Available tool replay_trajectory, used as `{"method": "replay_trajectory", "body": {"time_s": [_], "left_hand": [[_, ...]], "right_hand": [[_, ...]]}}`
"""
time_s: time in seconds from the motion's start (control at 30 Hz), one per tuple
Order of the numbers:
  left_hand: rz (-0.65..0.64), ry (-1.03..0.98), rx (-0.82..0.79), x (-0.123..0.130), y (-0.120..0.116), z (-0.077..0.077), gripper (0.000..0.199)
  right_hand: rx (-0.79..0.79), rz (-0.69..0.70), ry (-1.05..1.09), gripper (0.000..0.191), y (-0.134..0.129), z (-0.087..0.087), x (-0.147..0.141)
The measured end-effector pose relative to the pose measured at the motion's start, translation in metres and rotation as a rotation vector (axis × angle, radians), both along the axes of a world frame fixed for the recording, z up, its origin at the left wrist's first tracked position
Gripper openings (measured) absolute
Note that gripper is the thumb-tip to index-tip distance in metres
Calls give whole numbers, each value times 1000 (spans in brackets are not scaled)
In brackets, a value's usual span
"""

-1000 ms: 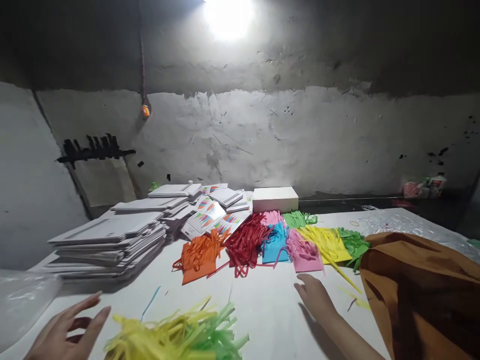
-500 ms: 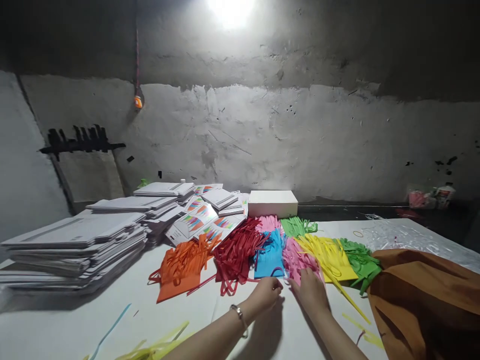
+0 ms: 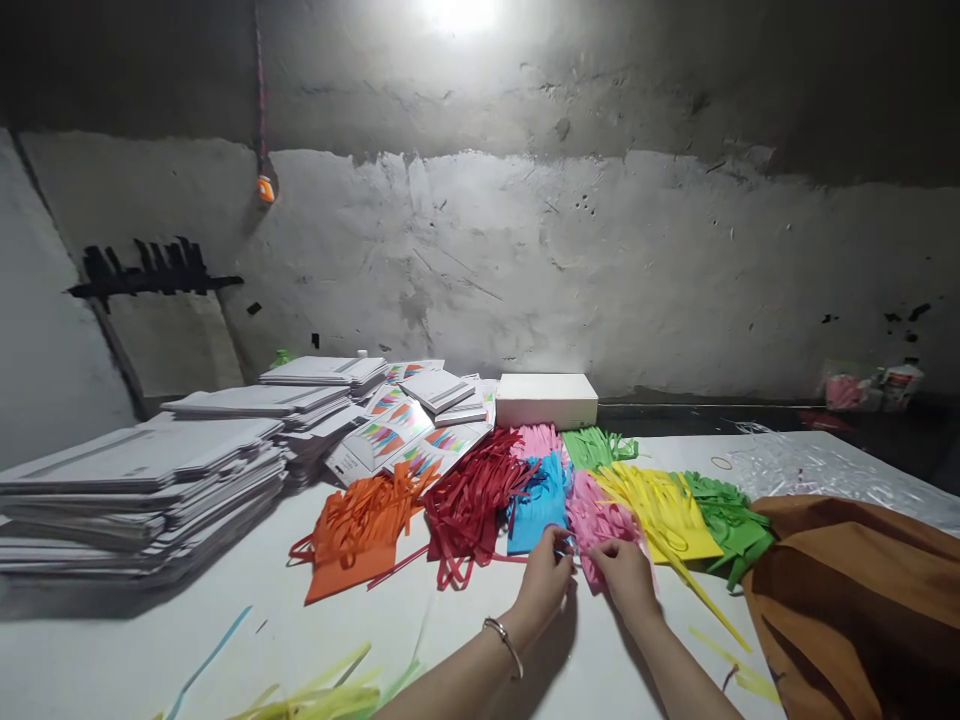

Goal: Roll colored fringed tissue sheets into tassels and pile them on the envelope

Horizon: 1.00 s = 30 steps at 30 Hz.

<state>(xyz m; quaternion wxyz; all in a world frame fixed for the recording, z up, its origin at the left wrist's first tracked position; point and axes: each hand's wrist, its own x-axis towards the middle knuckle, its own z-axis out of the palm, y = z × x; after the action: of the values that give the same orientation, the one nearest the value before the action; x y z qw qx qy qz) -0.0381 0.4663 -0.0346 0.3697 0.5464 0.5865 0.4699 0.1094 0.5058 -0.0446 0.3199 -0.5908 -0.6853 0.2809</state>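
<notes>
My left hand is in a pinch in front of the blue fringed paper; a bit of purple strip shows at its fingertips. Close by on the right, my right hand has its thumb and fingers pressed together over the front edge of the pink fringed paper. What lies between those fingers is hidden. Flanking them are dark red fringed paper on the left and yellow fringed paper on the right.
Orange fringed paper and green fringed paper lie at either end of the row. Stacked white packets, printed cards and a white box stand behind and left. Brown cloth covers the right. Loose yellow strips lie in front.
Both hands have moved a little upward in the picture, and my left hand has shifted slightly right. The purple strip that arched between the hands is now mostly hidden at my left fingertips.
</notes>
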Motion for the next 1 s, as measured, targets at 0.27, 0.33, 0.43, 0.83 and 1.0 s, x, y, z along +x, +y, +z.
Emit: {"method": "replay_trajectory", "body": {"time_s": [0.27,0.33,0.43,0.83,1.0], "left_hand": [[-49,246,1,9,6,7,19],[-49,275,-19,11,8,7,21],[-40,295,-31,11,8,6,23],[-49,285,-10,6,4,4,23],[-54,302,-1,8,3,3,23]], "right_hand": [[16,36,218,24,0,-8,7],[44,18,228,24,-2,-7,10],[92,-10,196,24,-8,-5,14],[243,21,-197,20,-26,18,-10],[185,-70,-336,29,-11,24,-17]]}}
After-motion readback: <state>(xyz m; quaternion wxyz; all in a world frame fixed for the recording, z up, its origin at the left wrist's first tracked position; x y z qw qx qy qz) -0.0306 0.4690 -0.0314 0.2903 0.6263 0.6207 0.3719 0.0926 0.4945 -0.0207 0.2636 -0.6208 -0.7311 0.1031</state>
